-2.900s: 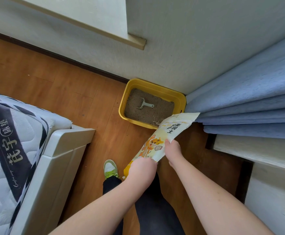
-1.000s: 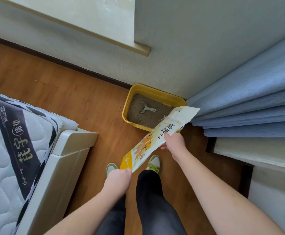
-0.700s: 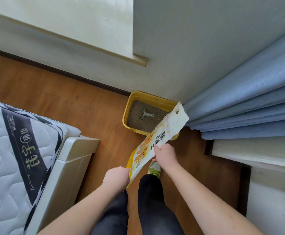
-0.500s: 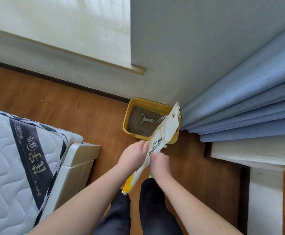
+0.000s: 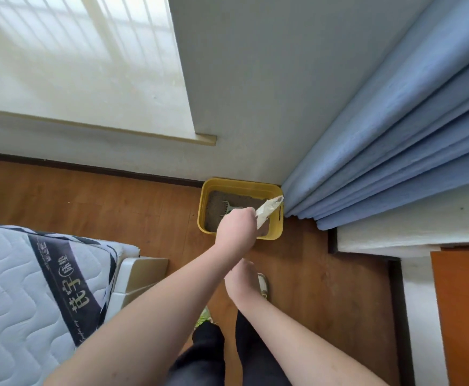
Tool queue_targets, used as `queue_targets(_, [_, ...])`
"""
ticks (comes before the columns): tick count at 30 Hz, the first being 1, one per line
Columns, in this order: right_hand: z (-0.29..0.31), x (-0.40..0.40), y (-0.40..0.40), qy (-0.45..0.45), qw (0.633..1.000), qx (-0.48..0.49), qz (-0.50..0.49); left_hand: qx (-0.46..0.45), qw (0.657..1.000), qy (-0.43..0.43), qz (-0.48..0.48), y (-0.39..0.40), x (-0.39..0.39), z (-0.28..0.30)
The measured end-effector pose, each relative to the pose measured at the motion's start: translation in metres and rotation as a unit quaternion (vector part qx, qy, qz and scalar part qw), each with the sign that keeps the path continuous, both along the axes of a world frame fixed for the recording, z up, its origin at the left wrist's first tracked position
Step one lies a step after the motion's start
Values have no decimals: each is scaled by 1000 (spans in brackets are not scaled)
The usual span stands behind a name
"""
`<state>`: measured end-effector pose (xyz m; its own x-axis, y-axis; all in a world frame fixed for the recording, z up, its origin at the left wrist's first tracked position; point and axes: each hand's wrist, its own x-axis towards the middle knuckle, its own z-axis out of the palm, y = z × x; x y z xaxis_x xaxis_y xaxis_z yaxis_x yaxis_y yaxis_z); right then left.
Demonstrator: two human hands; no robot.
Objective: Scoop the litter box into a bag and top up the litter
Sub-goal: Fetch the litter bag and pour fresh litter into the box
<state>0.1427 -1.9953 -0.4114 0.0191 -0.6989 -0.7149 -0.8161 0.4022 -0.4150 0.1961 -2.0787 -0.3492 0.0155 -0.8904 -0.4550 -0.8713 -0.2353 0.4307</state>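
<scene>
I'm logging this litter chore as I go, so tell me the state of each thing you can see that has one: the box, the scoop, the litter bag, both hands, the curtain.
litter box: on the floor, holds litter
scoop: lying on the litter, untouched
litter bag: gripped, its end over the box
left hand: grips the bag
right hand: lower, mostly hidden by the left arm, grip unclear
curtain: gathered in folds beside the box

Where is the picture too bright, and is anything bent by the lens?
Head view: the window is washed out by daylight, its bars faint; the wide lens bows the curtain folds and the baseboard; the yellow litter box stays evenly lit and sharp.
</scene>
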Motion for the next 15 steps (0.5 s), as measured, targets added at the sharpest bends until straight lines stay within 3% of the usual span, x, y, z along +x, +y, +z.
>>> queue_targets(2, [0, -6, 6, -89, 995, 3, 51, -25, 999, -21, -13, 18, 13, 3])
queue_targets(4, [9, -22, 7, -178, 979, 68, 71, -38, 999, -34, -19, 37, 28, 11])
queue_targets(6, [17, -41, -6, -218, 969, 113, -17, -62, 997, -34, -29, 54, 43, 20])
queue_targets(8, [32, -53, -27, -220, 958, 98, -156, -87, 996, -9, -23, 65, 53, 31])
queue_targets(10, [50, -59, -56, -255, 924, 82, -271, -105, 994, 8, -23, 69, 61, 45])
queue_targets(13, [84, -53, -99, -319, 871, 87, -364, -126, 990, 48, -37, 72, 72, 66])
queue_targets(15, [102, -47, -120, -322, 862, 83, -383, -133, 988, 71, -38, 74, 80, 76])
